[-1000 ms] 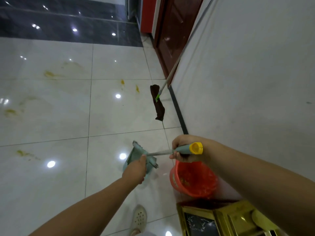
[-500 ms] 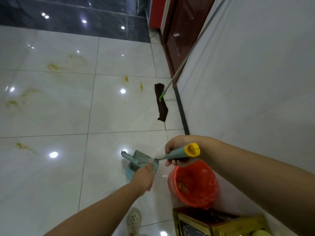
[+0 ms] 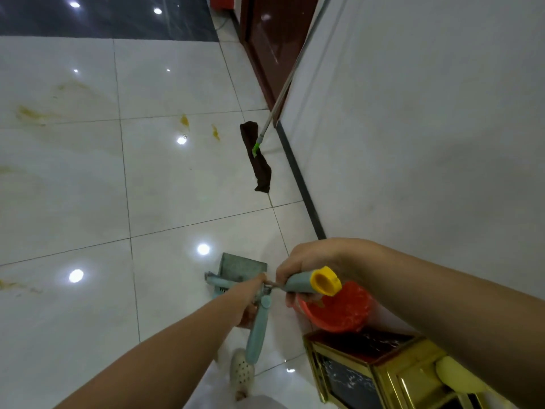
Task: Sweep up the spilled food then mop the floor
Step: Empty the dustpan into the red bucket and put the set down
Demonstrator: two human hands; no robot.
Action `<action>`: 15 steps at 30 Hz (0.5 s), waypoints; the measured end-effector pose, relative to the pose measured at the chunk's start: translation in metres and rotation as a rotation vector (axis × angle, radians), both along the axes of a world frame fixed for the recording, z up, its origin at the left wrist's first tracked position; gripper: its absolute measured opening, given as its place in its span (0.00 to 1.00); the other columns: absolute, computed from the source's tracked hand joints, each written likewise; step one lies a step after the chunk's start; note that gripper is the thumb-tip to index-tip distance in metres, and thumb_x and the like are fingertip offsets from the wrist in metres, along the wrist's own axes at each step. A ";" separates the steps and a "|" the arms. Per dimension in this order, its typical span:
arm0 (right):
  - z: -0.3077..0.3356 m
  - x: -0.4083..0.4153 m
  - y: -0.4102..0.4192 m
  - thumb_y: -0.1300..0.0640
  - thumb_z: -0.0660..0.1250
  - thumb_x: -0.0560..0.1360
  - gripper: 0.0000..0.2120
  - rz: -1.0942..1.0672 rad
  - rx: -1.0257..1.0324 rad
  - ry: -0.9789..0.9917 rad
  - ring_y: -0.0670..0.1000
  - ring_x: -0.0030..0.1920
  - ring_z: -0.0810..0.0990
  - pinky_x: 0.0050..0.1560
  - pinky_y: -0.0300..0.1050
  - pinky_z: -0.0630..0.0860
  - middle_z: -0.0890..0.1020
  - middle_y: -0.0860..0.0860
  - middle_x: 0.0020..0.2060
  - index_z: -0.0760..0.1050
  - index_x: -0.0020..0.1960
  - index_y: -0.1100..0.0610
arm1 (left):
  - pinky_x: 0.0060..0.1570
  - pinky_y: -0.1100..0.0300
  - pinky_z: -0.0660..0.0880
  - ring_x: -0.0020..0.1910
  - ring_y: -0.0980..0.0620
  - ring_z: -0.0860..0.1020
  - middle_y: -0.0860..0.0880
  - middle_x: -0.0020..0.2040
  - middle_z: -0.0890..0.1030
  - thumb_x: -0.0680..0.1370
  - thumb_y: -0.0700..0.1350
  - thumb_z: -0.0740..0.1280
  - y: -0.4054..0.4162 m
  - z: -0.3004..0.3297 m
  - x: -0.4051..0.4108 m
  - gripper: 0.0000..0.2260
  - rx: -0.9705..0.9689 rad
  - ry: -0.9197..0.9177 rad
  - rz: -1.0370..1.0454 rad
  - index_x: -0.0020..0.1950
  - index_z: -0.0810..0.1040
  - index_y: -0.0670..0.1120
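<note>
Two hands work close together low over the white glossy tiled floor [image 3: 165, 178], near the wall. The right hand [image 3: 309, 261] curls round a pale-green handle with a yellow end cap [image 3: 312, 283], gripping it just below the cap, probably to steady the long tool upright. The left hand [image 3: 250, 293] is wrapped round a second pale-green plastic handle [image 3: 258, 332], which points back toward the person; its fingers are mostly hidden, so the exact grip is unclear. Below both, the grey-green plastic dustpan [image 3: 240, 268] rests on the floor, apparently parked beside the red plastic bucket [image 3: 339, 311], which sits against the wall where sweepings could be tipped in.

Yellowish food smears [image 3: 184, 121] lie on tiles well apart from the hands, with more at the far left, so the floor is not yet clean. A brown flat cloth mop with a metal pole and green joint [image 3: 258, 154] leans against the wall, its head on the floor, probably left ready for mopping. A gold-framed dark cabinet [image 3: 368, 370] stands just beside the bucket, and a white perforated clog [image 3: 241, 370] shows below the left arm.
</note>
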State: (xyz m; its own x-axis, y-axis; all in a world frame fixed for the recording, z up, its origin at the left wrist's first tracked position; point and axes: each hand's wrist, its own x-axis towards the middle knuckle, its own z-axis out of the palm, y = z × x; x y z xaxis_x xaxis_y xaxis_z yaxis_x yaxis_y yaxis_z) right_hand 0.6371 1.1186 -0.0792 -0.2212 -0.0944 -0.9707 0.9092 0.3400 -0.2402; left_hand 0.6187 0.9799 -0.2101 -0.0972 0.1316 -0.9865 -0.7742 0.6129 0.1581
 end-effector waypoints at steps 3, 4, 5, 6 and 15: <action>-0.004 0.001 -0.003 0.53 0.68 0.71 0.08 0.042 -0.005 0.020 0.47 0.31 0.78 0.31 0.37 0.74 0.85 0.54 0.40 0.80 0.39 0.57 | 0.27 0.59 0.75 0.33 0.47 0.79 0.42 0.36 0.80 0.72 0.52 0.72 0.003 -0.011 -0.008 0.16 0.000 -0.061 -0.046 0.41 0.77 0.38; -0.006 0.000 -0.003 0.52 0.68 0.70 0.08 0.037 -0.011 0.021 0.47 0.32 0.79 0.32 0.37 0.74 0.85 0.54 0.40 0.81 0.38 0.56 | 0.25 0.60 0.75 0.32 0.47 0.79 0.42 0.36 0.81 0.72 0.50 0.72 0.002 -0.014 -0.011 0.15 0.011 -0.089 -0.040 0.42 0.77 0.38; -0.007 -0.002 -0.004 0.52 0.68 0.70 0.07 0.029 -0.016 0.020 0.47 0.32 0.79 0.33 0.37 0.75 0.85 0.54 0.40 0.81 0.39 0.55 | 0.25 0.60 0.75 0.33 0.47 0.79 0.41 0.38 0.82 0.72 0.48 0.72 0.001 -0.015 -0.014 0.14 0.033 -0.123 -0.024 0.45 0.78 0.38; -0.008 -0.004 -0.004 0.52 0.68 0.70 0.07 0.023 -0.017 0.018 0.46 0.31 0.80 0.32 0.36 0.75 0.85 0.53 0.40 0.80 0.40 0.55 | 0.26 0.60 0.76 0.34 0.47 0.80 0.41 0.41 0.83 0.72 0.47 0.73 0.000 -0.015 -0.017 0.14 0.057 -0.161 -0.004 0.47 0.78 0.37; 0.005 -0.025 0.011 0.49 0.66 0.68 0.11 0.064 -0.016 0.051 0.47 0.31 0.81 0.33 0.38 0.75 0.84 0.55 0.40 0.79 0.42 0.57 | 0.22 0.60 0.77 0.22 0.48 0.78 0.41 0.27 0.80 0.74 0.45 0.72 0.011 -0.015 -0.033 0.10 0.076 -0.289 0.174 0.45 0.76 0.39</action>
State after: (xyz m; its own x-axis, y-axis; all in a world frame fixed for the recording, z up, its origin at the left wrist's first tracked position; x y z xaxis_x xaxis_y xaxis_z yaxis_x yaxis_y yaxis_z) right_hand 0.6124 1.1292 -0.0738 -0.2635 -0.1257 -0.9564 0.8720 0.3930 -0.2919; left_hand 0.5860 0.9907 -0.2254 0.1579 0.2116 -0.9645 -0.8852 0.4631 -0.0434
